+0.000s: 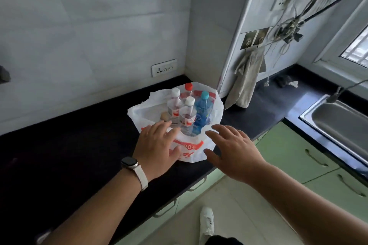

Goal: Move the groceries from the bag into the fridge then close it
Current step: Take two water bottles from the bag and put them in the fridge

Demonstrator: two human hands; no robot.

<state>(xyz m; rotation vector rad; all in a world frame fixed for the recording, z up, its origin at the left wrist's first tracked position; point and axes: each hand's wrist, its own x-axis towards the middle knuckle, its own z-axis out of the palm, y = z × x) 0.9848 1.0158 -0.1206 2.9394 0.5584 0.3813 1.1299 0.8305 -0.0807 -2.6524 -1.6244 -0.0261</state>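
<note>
A white plastic bag (199, 151) with red print lies spread open on the black counter (79, 145). Several water bottles stand upright in it: two clear ones with white caps (187, 117), one with a red cap (188, 88) behind, and a blue one with a teal cap (202, 113). A small tan item (164, 116) lies beside them. My left hand (157, 147), a watch on its wrist, hovers open over the bag's near left edge. My right hand (233, 149) hovers open at the bag's near right edge. Neither holds anything. No fridge is in view.
A steel sink (338, 123) sits at the right, with green cabinet drawers (310, 157) below. A grey towel (245, 83) hangs from wall hooks behind the bag. Cables dangle near a socket at upper right. A wall outlet (163, 67) is behind the counter. A white shoe (207, 223) stands on the tiled floor.
</note>
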